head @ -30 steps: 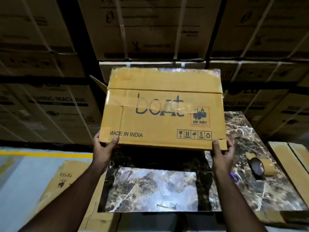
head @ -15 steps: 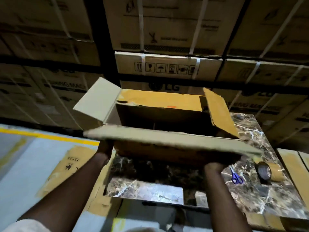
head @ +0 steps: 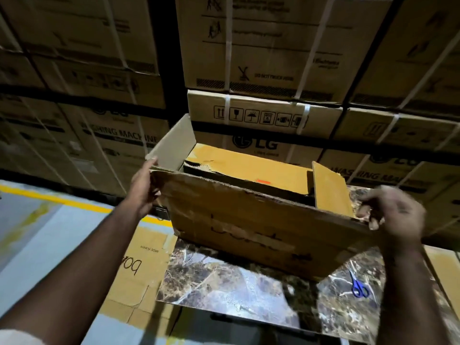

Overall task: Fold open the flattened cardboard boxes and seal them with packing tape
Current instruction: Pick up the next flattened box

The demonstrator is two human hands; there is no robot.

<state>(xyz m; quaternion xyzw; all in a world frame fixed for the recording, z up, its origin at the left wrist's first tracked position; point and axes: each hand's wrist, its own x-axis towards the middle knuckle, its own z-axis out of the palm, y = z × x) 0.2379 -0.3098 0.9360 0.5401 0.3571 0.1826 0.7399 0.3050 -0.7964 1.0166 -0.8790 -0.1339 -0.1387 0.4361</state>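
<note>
Blue scissors [head: 358,286] lay below your right hand [head: 395,215] on the marble table [head: 224,282] (stacked cartons [head: 261,46] behind). The box [head: 261,227] ran crosswise, mouth up. Both your left hand [head: 144,188] and right clamped its corners.

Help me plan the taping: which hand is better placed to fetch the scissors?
Right. The scissors lie on the marble table below the right hand, while the left hand grips the box at its far-side corner. The box would need steadying, though.

Dim warehouse light from above; glare patch on marble desk [head: 224,277]; right hand [head: 395,215] motion-blurred; stacked cartons [head: 261,46] bow at wide-angle edges, shadowed.
</note>
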